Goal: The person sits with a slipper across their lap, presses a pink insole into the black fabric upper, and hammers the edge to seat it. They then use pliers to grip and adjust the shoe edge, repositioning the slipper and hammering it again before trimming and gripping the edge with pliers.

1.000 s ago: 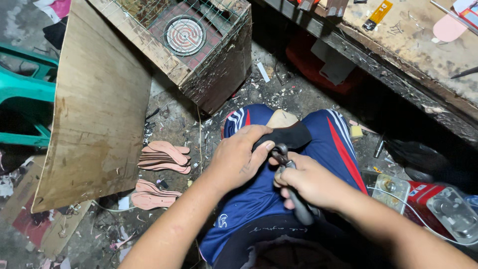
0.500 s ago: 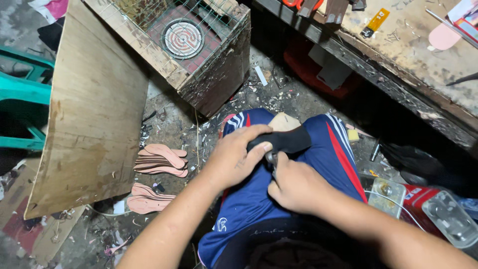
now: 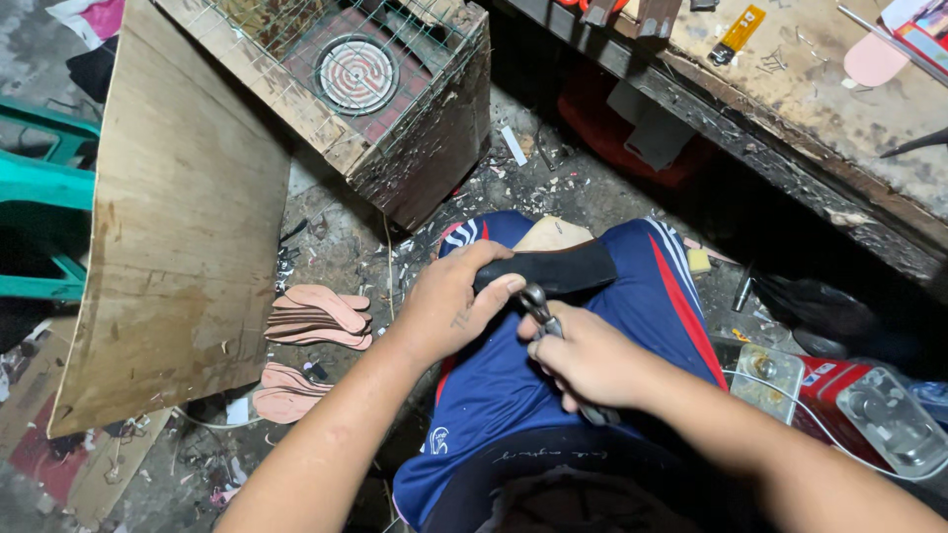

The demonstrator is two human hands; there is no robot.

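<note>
My left hand (image 3: pixel 449 306) grips a black shoe upper (image 3: pixel 558 268) that lies across my lap, over blue shorts (image 3: pixel 513 385) with red and white stripes. A tan sole edge (image 3: pixel 553 235) shows just behind the black piece. My right hand (image 3: pixel 585 357) is closed around a metal pincer tool (image 3: pixel 538 304), whose jaws meet the near edge of the black upper beside my left thumb. The tool's handles run down under my right palm.
Pink insoles (image 3: pixel 321 316) lie stacked on the littered floor to the left. A plywood sheet (image 3: pixel 183 227) leans beside a wire-covered wooden box with a round heating coil (image 3: pixel 355 74). A cluttered workbench (image 3: pixel 790 109) runs along the right, with a teal chair (image 3: pixel 39 188) far left.
My right hand has shifted slightly lower and the tool's jaws now show at the edge of the black upper. My left hand keeps its grip.
</note>
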